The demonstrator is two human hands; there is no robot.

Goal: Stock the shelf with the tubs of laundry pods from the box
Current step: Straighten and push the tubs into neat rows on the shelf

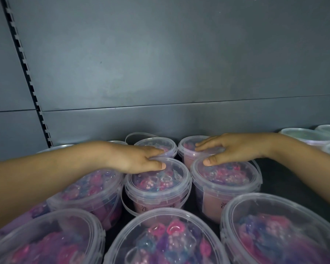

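Observation:
Several clear plastic tubs of pink and purple laundry pods stand in rows on the dark shelf (286, 174). My left hand (139, 159) lies over the gap between a middle-row tub (158, 185) and a back-row tub (156, 145), thumb on the nearer lid, fingers reaching to the farther one. My right hand (234, 149) does the same further right: its thumb presses the lid of a middle-row tub (227, 180) and its straight fingers rest on a back tub (191, 147). Three more tubs (160, 242) fill the front row. The box is out of view.
The grey back panel (179, 63) of the shelf rises behind the tubs, with a slotted upright (27, 73) at the left. Tubs with pale green contents (309, 136) stand at the far right. A bare strip of shelf lies between them and the pink tubs.

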